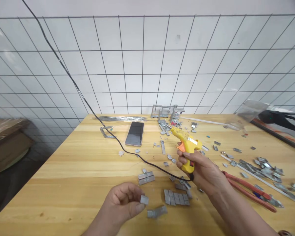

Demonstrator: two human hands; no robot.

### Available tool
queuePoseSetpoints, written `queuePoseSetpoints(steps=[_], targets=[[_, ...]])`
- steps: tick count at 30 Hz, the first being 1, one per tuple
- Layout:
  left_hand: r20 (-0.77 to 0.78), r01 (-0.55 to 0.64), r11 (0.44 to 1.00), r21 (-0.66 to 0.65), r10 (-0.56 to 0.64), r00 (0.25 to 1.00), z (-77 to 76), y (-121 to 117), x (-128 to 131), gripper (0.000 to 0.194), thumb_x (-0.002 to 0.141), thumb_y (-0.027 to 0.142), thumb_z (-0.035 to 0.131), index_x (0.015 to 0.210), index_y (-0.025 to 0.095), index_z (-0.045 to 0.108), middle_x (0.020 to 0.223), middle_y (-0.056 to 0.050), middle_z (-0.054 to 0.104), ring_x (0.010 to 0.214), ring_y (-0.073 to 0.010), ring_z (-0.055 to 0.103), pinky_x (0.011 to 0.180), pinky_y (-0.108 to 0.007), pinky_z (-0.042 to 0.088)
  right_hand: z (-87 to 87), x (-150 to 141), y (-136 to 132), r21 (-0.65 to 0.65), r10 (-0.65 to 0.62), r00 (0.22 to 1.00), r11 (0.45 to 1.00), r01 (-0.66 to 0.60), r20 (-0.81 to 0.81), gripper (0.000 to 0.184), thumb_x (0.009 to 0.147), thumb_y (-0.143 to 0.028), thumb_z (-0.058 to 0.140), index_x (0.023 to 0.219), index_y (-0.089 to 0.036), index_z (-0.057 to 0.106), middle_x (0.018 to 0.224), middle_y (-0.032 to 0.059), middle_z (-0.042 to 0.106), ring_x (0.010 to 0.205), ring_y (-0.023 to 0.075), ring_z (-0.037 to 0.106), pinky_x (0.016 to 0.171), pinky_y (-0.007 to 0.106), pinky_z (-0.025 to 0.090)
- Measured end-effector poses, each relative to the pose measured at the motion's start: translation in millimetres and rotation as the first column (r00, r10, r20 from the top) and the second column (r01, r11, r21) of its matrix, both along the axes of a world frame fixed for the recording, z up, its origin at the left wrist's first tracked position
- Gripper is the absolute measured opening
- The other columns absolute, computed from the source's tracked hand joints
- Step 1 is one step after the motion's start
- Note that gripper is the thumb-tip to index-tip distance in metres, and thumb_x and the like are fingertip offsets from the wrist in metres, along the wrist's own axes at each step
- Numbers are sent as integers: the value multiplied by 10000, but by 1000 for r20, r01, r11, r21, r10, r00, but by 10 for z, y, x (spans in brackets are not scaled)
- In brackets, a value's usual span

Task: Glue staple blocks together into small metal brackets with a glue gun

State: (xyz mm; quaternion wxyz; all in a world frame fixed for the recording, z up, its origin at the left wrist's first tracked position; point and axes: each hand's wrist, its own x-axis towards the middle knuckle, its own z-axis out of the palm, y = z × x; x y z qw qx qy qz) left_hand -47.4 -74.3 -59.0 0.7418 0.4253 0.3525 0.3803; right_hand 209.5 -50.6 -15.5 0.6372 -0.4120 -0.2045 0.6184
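Note:
My right hand [195, 162] is wrapped round a yellow glue gun [188, 144] with an orange trigger, its nozzle pointing up and left. A black cord runs from the grip's base. Lower down, my left hand [125, 203] pinches a small grey metal piece [144, 199] between thumb and fingers. Close by on the table lie a joined pair of grey strips [146, 177], a row of grey strips [176, 198] set side by side, and a short bent grey strip [157, 212].
A phone [134, 133] lies near the middle. Behind the glue gun stand small grey frames [162, 110]. Red-handled snips [250, 191] and a heap of metal scraps [263, 168] lie on the right. A black cord [93, 113] crosses the left. Boxes [9, 141] stand beyond the table's left edge.

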Motion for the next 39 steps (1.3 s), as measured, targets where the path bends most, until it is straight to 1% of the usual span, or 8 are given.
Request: queuePoseSetpoints(steps=[7,11,14,17,19,23,31,39], targets=[[-17,-6,1000,-4,6,1000,-4,3,-5,231,610,290,872,750,166,735,690,-13,682,640,-102,575,604,-171,428,64,-20,-78,55,168,983,985,-164,-74,190,638,-135,768,757,-195,632,662,-22,586,516,72,426,500,209,446],[5,-17,1000,-18,18,1000,10,7,7,223,602,280,877,736,167,739,681,-16,690,636,-101,582,612,-171,439,74,5,-82,48,171,985,984,-169,-41,186,631,-211,771,678,-205,591,621,-33,558,530,94,445,540,243,457],[13,-55,998,-28,55,998,18,10,20,215,599,275,880,725,171,740,665,-5,687,618,-85,571,603,-157,434,63,-23,-125,51,86,967,994,-101,238,291,653,-329,778,576,-214,521,598,-15,581,569,137,510,542,264,454],[9,-129,991,-41,129,992,38,12,21,219,593,263,884,737,179,742,660,7,687,608,-73,563,597,-144,431,61,-77,-224,62,-47,777,998,11,627,258,675,-421,765,634,-225,602,560,-5,590,618,190,569,538,279,465],[22,-176,983,-48,178,984,64,15,18,234,584,257,890,750,182,744,657,12,685,601,-68,557,583,-137,427,79,-100,-305,35,-21,690,999,-5,724,285,676,-478,750,618,-229,624,510,-14,554,627,211,591,572,298,497],[81,-212,976,-52,216,973,115,35,17,247,581,273,893,756,181,744,629,17,672,549,-56,536,534,-130,417,125,-93,-437,-38,121,679,990,-136,724,383,645,-531,759,482,-234,579,524,2,611,612,211,610,639,308,538],[194,-178,981,-79,191,962,116,38,29,223,614,221,879,791,200,747,663,-2,717,573,-73,605,550,-134,446,104,-131,-502,-68,342,686,917,-393,642,327,748,-531,691,903,-251,760,900,57,765,861,272,683,819,368,544],[186,-168,982,-82,180,966,141,9,25,219,603,207,883,766,194,737,653,-5,724,556,-76,611,540,-138,448,79,-118,-468,-114,376,596,896,-429,710,403,769,-557,658,1009,-243,741,936,74,763,835,273,687,848,420,539]])
